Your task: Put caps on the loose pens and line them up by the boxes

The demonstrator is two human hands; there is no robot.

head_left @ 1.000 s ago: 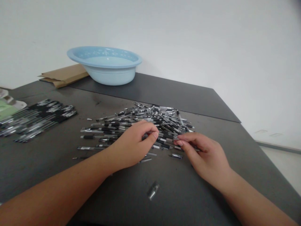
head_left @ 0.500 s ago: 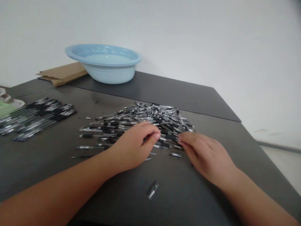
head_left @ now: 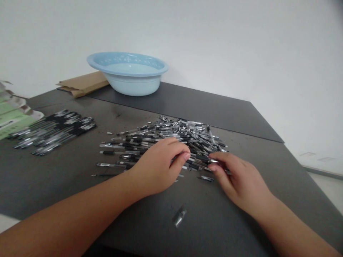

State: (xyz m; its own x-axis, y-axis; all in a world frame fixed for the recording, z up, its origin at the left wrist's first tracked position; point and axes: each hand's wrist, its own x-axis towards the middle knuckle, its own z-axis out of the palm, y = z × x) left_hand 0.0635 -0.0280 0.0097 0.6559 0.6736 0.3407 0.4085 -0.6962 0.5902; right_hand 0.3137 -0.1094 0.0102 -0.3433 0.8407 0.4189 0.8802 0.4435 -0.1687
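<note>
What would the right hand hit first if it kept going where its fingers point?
The loose heap of black and clear plastic pens: the right hand points left and away into its near edge, and its fingertips seem to touch it.

Left grip (head_left: 158, 166) curled on the near edge of the pen pile (head_left: 166, 137), thumb against fingertips; can't tell if a pen is pinched. Right grip (head_left: 238, 178) just beside it, fingertips closed on a pen (head_left: 215, 161) at the pile's edge. Small loose piece (head_left: 207, 178) between my grips, a cap (head_left: 180, 217) nearer me on the dark tabletop (head_left: 268, 150). Lined-up pens (head_left: 53, 130) far left, green packs (head_left: 10, 116) beside them. Blue basin (head_left: 128, 73) and cardboard (head_left: 83, 82) at the back.
</note>
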